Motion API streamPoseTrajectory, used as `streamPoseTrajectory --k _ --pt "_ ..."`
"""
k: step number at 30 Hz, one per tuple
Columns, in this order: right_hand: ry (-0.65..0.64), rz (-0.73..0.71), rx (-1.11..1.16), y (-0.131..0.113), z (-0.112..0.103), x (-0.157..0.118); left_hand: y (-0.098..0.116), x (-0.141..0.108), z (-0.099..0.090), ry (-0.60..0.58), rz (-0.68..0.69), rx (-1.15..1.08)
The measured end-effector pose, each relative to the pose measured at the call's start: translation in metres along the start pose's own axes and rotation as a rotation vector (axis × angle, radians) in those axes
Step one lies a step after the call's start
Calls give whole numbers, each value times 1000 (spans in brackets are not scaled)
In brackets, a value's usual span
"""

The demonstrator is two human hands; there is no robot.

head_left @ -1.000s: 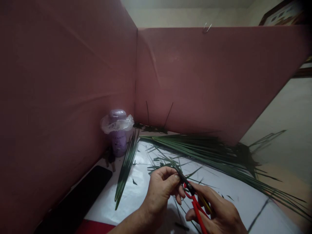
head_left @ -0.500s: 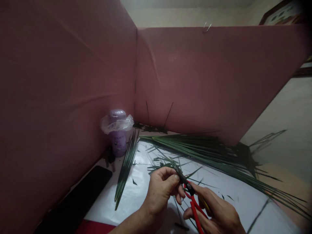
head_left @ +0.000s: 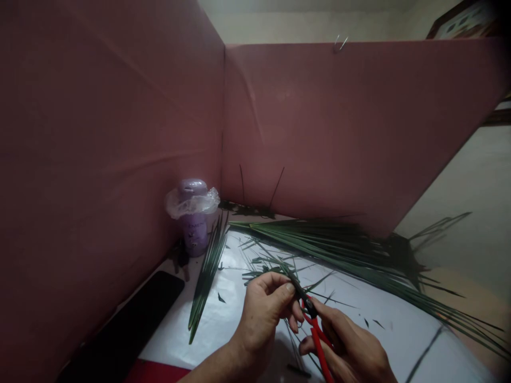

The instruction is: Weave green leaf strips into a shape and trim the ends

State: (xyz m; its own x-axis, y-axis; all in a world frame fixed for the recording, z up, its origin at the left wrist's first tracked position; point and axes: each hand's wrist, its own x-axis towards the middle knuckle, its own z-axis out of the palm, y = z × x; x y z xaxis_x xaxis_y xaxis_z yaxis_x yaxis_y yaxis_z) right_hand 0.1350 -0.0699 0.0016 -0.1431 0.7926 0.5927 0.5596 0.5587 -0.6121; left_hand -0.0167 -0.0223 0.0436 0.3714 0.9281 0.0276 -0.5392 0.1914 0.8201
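Observation:
Red-handled scissors (head_left: 319,340) are gripped in my right hand (head_left: 353,343), their dark blades pointing up and left past the fingertips of my left hand (head_left: 265,314). My left thumb and index finger are pinched together at the blades, on a thin green leaf strip that is mostly hidden. Beneath and beyond the hands, cut leaf pieces (head_left: 263,268) are scattered over the white sheet (head_left: 171,340). Thin strips hang below my left fingers.
A long bundle of green leaves (head_left: 319,239) spans the back and right. A smaller bundle (head_left: 207,276) lies left, near a purple bottle (head_left: 195,231) with clear plastic around it. A black flat object (head_left: 131,319) is at front left; pink panels (head_left: 319,122) rise behind.
The scissor handles have drawn a little closer together in my right hand, which has shifted slightly left. My left hand has hardly moved.

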Motion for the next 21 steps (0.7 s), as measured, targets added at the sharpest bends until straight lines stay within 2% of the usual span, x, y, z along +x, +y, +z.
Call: streamPoseTrajectory --k 5,7,10,13,17,19,21 --pt "-36 34 -61 -1 -6 3 2 2 -2 23 -7 -16" --pt "-31 39 -201 2 -18 10 3 2 -2 40 -1 -25" --pt "-21 71 -570 17 -40 19 4 2 -2 50 -9 -30" --pt "-177 175 -882 44 -59 18 4 2 -1 74 -38 -27" --pt "-302 183 -968 68 -72 4 5 1 0 135 -42 36" --pt "-296 134 -1005 63 -72 3 6 1 0 171 -31 122" --pt "-234 81 -969 44 -66 9 8 0 1 204 -10 204"
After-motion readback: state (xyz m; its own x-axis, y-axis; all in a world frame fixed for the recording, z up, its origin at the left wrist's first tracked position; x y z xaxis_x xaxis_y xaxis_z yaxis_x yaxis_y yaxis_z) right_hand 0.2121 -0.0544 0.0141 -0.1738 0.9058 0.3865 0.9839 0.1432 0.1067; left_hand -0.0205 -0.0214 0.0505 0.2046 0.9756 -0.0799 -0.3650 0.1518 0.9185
